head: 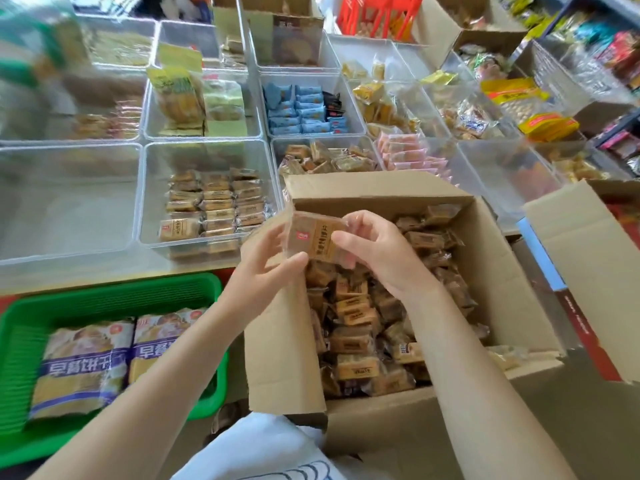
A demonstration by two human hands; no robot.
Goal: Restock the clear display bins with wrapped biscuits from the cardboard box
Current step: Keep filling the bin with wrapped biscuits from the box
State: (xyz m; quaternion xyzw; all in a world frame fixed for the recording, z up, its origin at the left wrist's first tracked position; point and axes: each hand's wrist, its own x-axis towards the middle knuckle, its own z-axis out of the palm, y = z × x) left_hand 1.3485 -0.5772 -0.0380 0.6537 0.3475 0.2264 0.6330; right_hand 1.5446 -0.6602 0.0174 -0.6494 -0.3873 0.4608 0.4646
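An open cardboard box [491, 271] sits in front of me, filled with several brown wrapped biscuits [353, 313]. Over its near-left corner I hold a small stack of these wrapped biscuits [317, 239] between both hands. My left hand [268, 268] grips the stack from the left and below. My right hand [375, 251] pinches it from the right. Just beyond and to the left stands a clear display bin [152, 188] holding neat rows of the same brown biscuits [214, 206] in its right half.
More clear bins of assorted snacks fill the table behind, one with blue packets [304, 109]. The bin at the left [69, 202] looks nearly bare. A green basket [114, 299] with large bread packs sits at lower left. Another cardboard box [588, 271] stands at right.
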